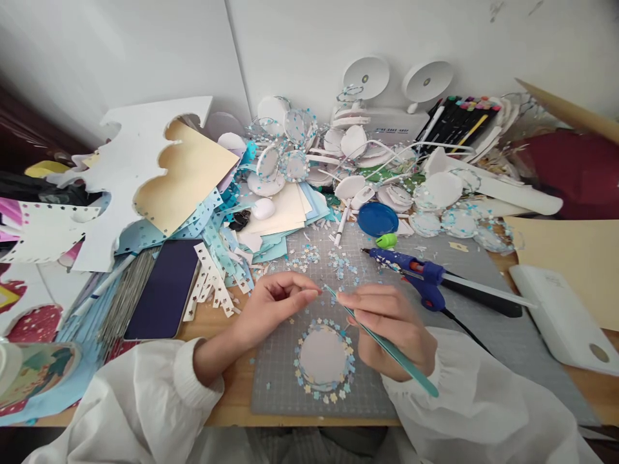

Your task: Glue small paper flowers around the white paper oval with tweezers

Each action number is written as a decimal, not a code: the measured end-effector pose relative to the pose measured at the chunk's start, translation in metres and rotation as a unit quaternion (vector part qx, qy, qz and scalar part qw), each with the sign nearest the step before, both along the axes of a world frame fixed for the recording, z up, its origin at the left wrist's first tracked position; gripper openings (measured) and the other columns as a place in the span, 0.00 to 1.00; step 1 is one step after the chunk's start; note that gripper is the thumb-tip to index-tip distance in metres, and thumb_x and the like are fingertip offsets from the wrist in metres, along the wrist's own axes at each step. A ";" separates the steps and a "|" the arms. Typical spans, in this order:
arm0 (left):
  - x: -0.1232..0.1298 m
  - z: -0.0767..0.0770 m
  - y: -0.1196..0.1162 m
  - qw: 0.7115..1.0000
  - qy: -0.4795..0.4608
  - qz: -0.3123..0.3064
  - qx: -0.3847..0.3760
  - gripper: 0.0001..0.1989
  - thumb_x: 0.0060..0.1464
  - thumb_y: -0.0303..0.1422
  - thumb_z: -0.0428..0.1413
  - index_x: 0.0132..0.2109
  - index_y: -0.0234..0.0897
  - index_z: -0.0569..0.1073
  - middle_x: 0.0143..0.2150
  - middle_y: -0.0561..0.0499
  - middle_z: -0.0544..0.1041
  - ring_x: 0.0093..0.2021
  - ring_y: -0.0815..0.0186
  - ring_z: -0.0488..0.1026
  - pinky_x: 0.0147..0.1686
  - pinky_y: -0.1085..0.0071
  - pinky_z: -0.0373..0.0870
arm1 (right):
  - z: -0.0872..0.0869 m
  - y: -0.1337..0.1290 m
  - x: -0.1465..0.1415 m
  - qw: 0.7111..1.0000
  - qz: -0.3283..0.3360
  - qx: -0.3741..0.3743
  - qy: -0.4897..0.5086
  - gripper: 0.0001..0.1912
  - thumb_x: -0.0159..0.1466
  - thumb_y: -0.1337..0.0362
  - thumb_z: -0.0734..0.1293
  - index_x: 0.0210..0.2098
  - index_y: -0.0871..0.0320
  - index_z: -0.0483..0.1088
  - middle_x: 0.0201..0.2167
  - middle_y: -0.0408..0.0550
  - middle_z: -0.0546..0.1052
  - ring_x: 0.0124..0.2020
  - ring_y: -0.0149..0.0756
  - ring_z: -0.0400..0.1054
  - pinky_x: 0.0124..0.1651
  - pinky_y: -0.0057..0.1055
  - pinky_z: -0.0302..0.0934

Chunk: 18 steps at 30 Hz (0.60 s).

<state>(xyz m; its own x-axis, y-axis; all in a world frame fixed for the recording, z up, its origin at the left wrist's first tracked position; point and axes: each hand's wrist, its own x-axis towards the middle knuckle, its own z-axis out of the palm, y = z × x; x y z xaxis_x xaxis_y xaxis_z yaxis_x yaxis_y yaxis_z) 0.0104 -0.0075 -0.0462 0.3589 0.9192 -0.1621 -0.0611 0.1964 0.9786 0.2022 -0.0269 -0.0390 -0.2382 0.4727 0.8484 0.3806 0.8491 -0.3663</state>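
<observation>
Teal tweezers (394,351) are held like a pen in my right hand (391,325), their tip pointing up and left. My left hand (275,303) is closed in a pinch just left of that tip; what its fingertips hold is too small to make out. Below both hands, a white disc (323,356) ringed with small blue, white and yellow flowers lies on the grey cutting mat (278,386). Loose tiny paper flowers (341,263) are scattered on the mat beyond my hands.
A blue glue gun (416,267) lies right of my right hand, with its cord trailing. Decorated discs and wire rings (355,142) crowd the back. A phone (164,290) and paper strips (209,283) lie left; a white case (563,316) is far right.
</observation>
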 end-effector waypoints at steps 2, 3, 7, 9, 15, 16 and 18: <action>0.000 0.000 0.000 1.000 -0.007 -0.009 -0.010 0.13 0.50 0.40 0.61 0.37 0.34 0.77 0.21 0.56 0.66 0.21 0.74 0.56 0.22 0.77 0.52 | 0.001 0.000 0.000 1.000 0.007 0.005 -0.009 0.15 0.59 0.79 0.63 0.41 0.55 0.67 0.37 0.50 0.80 0.34 0.35 0.73 0.32 0.35 0.73; 0.000 0.000 0.000 1.000 -0.009 -0.013 -0.015 0.13 0.50 0.40 0.61 0.37 0.34 0.77 0.20 0.56 0.65 0.21 0.75 0.55 0.21 0.77 0.51 | 0.001 -0.001 0.000 1.000 0.014 0.008 -0.017 0.15 0.59 0.78 0.64 0.42 0.55 0.67 0.37 0.51 0.79 0.35 0.35 0.73 0.32 0.35 0.73; 0.001 0.001 0.001 1.000 -0.012 -0.012 -0.006 0.10 0.51 0.37 0.61 0.32 0.33 0.76 0.24 0.54 0.69 0.24 0.74 0.59 0.24 0.77 0.54 | 0.004 -0.003 0.001 0.998 0.031 0.003 -0.047 0.14 0.60 0.78 0.63 0.44 0.58 0.67 0.39 0.54 0.79 0.37 0.36 0.73 0.35 0.36 0.74; 0.001 0.002 0.001 1.000 -0.007 -0.014 0.002 0.09 0.51 0.36 0.60 0.30 0.33 0.76 0.26 0.54 0.71 0.26 0.73 0.61 0.27 0.77 0.57 | 0.006 -0.003 0.002 0.998 0.034 -0.004 -0.054 0.15 0.60 0.78 0.64 0.44 0.58 0.67 0.39 0.55 0.79 0.37 0.37 0.73 0.35 0.36 0.74; -0.003 0.005 0.005 0.999 0.031 -0.001 0.016 0.11 0.51 0.38 0.59 0.30 0.33 0.74 0.24 0.55 0.68 0.23 0.74 0.58 0.23 0.77 0.54 | 0.000 0.001 0.004 0.999 -0.003 -0.034 0.027 0.17 0.56 0.82 0.64 0.40 0.57 0.68 0.36 0.51 0.79 0.35 0.37 0.73 0.34 0.37 0.72; -0.005 0.006 0.006 0.998 0.050 0.008 0.031 0.12 0.51 0.38 0.59 0.30 0.33 0.73 0.23 0.55 0.66 0.23 0.74 0.57 0.22 0.77 0.53 | -0.002 0.001 0.004 0.997 -0.016 -0.048 0.061 0.17 0.56 0.82 0.64 0.39 0.57 0.68 0.36 0.50 0.79 0.34 0.37 0.74 0.35 0.38 0.71; -0.008 0.008 0.008 0.991 0.107 0.031 0.075 0.12 0.53 0.39 0.57 0.30 0.33 0.72 0.20 0.57 0.62 0.21 0.74 0.54 0.21 0.76 0.51 | -0.003 0.002 0.002 0.987 -0.033 -0.077 0.135 0.14 0.57 0.80 0.64 0.37 0.56 0.68 0.32 0.48 0.79 0.33 0.39 0.74 0.34 0.39 0.70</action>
<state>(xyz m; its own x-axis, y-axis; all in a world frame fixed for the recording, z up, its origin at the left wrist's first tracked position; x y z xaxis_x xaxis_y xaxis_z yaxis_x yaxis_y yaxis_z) 0.0020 0.0007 -0.0378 0.2731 0.9579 -0.0881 0.1440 0.0498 0.9883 0.2044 -0.0244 -0.0417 0.0226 0.6073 0.7941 0.3050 0.7523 -0.5840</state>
